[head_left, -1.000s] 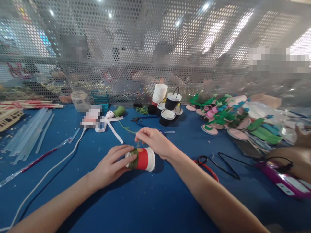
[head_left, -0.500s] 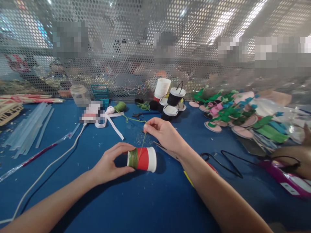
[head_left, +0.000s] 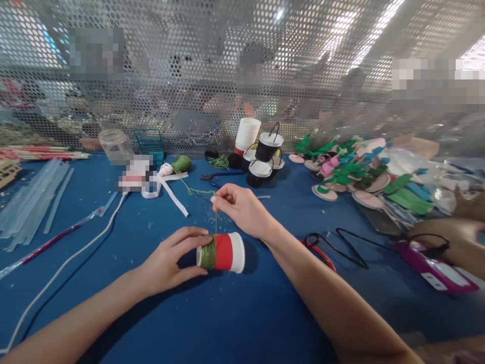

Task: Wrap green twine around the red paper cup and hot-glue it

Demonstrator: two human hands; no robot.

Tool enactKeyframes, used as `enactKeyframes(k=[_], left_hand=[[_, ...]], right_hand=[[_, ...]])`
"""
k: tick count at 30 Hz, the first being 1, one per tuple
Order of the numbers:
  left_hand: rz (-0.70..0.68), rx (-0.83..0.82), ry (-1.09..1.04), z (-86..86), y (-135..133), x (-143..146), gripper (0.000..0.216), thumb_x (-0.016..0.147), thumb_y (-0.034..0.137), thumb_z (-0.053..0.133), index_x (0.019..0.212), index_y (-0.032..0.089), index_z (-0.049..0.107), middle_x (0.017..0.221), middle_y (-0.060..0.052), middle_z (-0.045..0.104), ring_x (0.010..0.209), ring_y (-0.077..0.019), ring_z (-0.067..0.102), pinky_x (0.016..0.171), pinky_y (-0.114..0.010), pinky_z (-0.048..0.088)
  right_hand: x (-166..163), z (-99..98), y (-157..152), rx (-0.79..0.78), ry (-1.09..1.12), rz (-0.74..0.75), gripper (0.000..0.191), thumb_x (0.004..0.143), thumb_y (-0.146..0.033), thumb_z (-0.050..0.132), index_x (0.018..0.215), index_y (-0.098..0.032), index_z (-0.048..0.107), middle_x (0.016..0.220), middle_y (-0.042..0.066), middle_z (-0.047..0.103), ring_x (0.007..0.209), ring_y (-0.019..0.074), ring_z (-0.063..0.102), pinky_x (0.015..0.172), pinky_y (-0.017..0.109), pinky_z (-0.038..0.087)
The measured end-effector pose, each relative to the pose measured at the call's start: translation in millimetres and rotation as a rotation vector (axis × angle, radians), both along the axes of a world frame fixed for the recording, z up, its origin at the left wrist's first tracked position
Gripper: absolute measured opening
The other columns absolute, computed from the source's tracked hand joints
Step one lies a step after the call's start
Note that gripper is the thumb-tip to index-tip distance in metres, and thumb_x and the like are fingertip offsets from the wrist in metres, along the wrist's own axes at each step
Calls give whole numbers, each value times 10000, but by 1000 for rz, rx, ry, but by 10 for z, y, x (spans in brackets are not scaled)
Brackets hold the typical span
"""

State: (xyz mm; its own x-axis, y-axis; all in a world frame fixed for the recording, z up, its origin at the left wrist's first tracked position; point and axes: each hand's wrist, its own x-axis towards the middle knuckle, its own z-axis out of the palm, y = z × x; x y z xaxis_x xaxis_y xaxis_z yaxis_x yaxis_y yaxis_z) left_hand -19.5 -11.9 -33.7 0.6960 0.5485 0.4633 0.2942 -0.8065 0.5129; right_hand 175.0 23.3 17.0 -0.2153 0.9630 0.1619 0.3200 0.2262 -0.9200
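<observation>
We see the blue table [head_left: 235, 313] spread wide under everything, with a perforated metal screen [head_left: 212, 76] standing along its far edge. On the right of the table lies a heap of green, pink and blue foam cut-outs [head_left: 356, 174], and on the far left a bundle of clear glue sticks [head_left: 34, 199]. Near the screen stand a stack of white cups [head_left: 248, 134] and, just beside it, small black cups with wire handles [head_left: 265, 156]. A white cable [head_left: 76, 255] runs across the left side, a purple device [head_left: 435, 265] lies at the right with a black cord [head_left: 348, 247] curling near it, and another person's hand [head_left: 468, 205] rests at the right edge. In the middle, a red paper cup [head_left: 225, 252] lies on its side on the table, its closed end wound with green twine [head_left: 208, 253]. Our left hand [head_left: 170, 260] is closed around that wound end — thumb below, fingers over the top — holding the cup. Our right hand [head_left: 238, 207] hovers just above and behind the cup, its fingertips pinched on the twine, which runs taut down to the cup and trails back toward a green twine ball [head_left: 182, 163] near a white ribbon [head_left: 170, 189].
</observation>
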Motion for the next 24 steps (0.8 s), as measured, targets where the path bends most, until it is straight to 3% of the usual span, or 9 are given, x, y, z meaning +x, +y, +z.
enactKeyframes(k=[9,17,24], left_hand=[[40,5,3,5,-14,8,412,797,335,583,1157,180,457,1100,-129,537,1018,-217,555,845,-363,506],[-5,200,-45,42,-36,23,371,836,282,536,1182,187,441,1103,-145,533,1031,-230,539,831,-392,505],[-39,334,-38,55,-24,21,339,807,213,579,1114,120,472,1096,-163,525,1042,-232,513,854,-393,492]], right_hand=[[-13,3,-3,17,24,-69,128,767,-243,522,662,-180,485,599,-14,596,532,92,510,518,222,381],[-35,-67,5,-33,-37,-15,133,769,-236,517,650,-182,494,604,-12,596,539,97,517,532,228,397],[-35,-111,-7,-68,-93,72,135,776,-211,509,646,-176,504,618,2,599,577,108,541,577,244,419]])
